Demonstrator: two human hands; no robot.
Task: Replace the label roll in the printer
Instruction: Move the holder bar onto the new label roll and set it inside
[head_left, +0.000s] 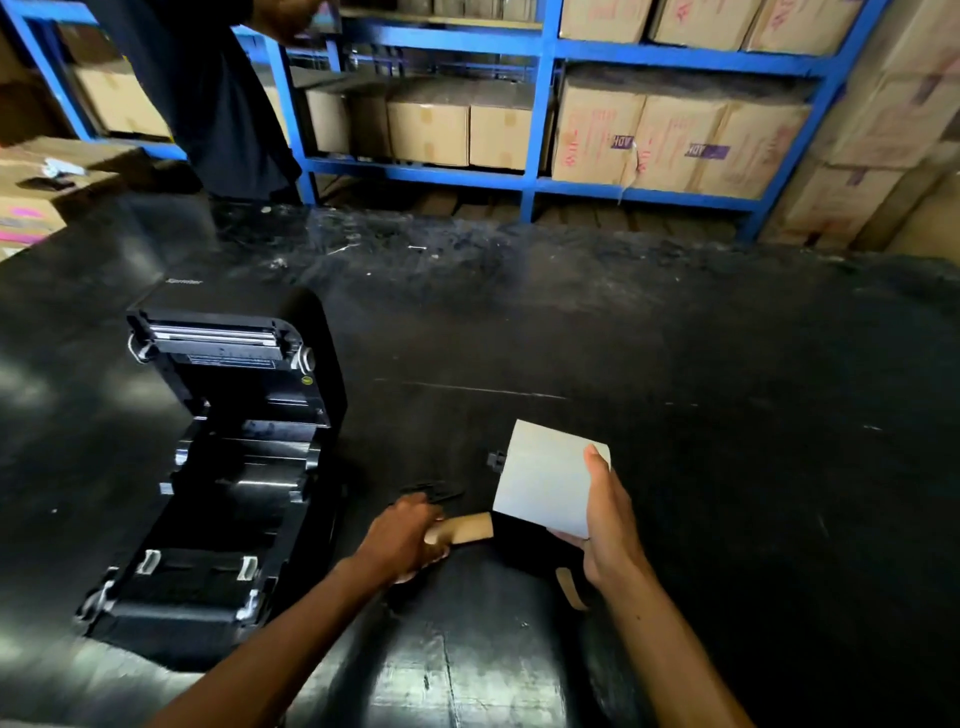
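Left hand (410, 538): fingers curled tight around one end of a brown cardboard core (467, 529), which pokes out to the right of the fist. Fingertips themselves hidden under the palm.

Right hand (610, 525): thumb laid up the near face of a white label roll (545, 475), remaining fingers wrapped behind and below it, out of sight. Roll held just above the table, slightly tilted. A small black part (496, 460) projects from the roll's left end; cannot tell what it is. A thin dark piece (434, 491) lies on the table just beyond the left hand, blurred.

Printer (223, 457) sits to the left of both hands, lid (228, 332) swung up and back, roll bay open and dark inside. Faint brand word on the lid top, too small to read. A label strip inside the lid carries fine print, also unreadable.

Black table (675, 364) scuffed, glare patches near the front edge.

Beyond: blue shelving (540, 104) stacked with cardboard boxes (675, 140). Boxes bear pink markings and purple patches; letters appear upside down, possibly "ADH", not certain. A second person in dark clothing (208, 93) stands at upper left, cut off by the frame.
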